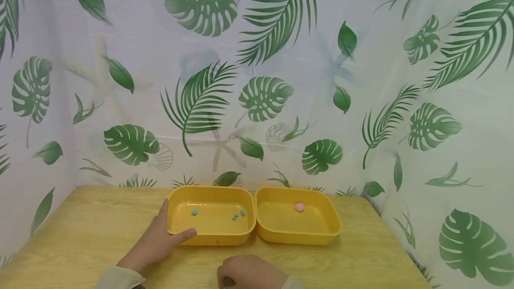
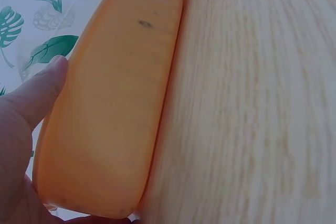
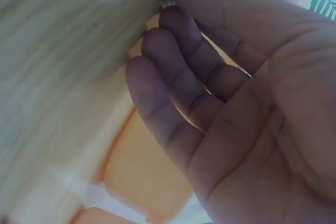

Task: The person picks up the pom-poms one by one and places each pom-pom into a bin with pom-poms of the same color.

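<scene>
My left hand (image 1: 154, 240) grips the left end of a yellow plastic tray (image 1: 217, 239), thumb over its front rim. In the left wrist view the thumb (image 2: 44, 90) lies along the rim of that tray (image 2: 113, 93). Inside the tray are a round teal piece (image 1: 194, 212) and several smaller teal bits (image 1: 235, 216). My right hand (image 1: 250, 272) is low over the table in front of the trays, its fingers curled. A small teal piece (image 1: 228, 282) shows between its thumb and fingers, mostly hidden. Its fingertips are close to the tabletop in the right wrist view.
A second yellow tray (image 1: 299, 238) stands against the right side of the first, with a round pink piece (image 1: 299, 207) inside. Both trays sit on a wood-patterned table (image 1: 96, 222). A leaf-printed curtain (image 1: 281, 137) hangs behind the table and at both sides.
</scene>
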A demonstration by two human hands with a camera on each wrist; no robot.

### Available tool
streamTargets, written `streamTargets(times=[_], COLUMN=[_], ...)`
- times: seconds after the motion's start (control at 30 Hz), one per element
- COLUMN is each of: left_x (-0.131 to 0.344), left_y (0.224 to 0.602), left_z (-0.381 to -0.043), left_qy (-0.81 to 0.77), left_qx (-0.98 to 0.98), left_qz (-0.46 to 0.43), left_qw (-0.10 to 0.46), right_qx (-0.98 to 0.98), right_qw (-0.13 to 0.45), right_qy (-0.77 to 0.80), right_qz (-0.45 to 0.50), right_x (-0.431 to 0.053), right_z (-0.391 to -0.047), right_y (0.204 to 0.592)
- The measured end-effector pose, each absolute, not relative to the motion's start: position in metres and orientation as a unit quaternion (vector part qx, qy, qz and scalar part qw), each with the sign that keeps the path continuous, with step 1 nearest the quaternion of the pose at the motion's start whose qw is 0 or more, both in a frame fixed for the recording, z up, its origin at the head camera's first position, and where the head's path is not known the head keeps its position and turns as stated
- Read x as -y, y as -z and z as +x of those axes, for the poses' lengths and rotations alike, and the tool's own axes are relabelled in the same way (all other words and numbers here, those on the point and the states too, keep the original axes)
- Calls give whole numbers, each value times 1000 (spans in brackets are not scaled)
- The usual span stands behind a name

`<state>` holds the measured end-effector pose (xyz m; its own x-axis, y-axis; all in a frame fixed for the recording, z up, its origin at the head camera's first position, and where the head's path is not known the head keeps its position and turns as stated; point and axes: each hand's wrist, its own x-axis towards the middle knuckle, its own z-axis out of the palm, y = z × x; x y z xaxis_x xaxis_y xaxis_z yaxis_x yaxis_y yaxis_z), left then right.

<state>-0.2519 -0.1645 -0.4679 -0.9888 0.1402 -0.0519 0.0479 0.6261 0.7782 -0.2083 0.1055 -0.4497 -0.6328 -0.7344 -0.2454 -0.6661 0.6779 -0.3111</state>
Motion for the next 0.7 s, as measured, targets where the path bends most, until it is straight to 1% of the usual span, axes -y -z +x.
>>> streamTargets(times=[0.1, 0.2, 0.43, 0.6, 0.7], left_x=[164, 164, 164, 164, 164], left_y=[467, 468, 469, 468, 467], left_z=[-252, -252, -251, -252, -252], left_qy=[-426, -425, -432, -429, -425], left_qx=[-902, -902, -899, -900, -902], left_qz=[55, 56, 54, 57, 59], left_qw=[50, 47, 49, 47, 46], right_qx=[-899, -900, -908, -907, -913], right_qw=[165, 133, 107, 66, 54], right_qy=[93, 86, 142, 150, 153], right_qz=[-394, -406, -379, -388, -375], right_x=[-108, -112, -124, -133, -137], right_z=[-209, -210, -213, -216, -217], right_y=[449, 448, 437, 426, 422])
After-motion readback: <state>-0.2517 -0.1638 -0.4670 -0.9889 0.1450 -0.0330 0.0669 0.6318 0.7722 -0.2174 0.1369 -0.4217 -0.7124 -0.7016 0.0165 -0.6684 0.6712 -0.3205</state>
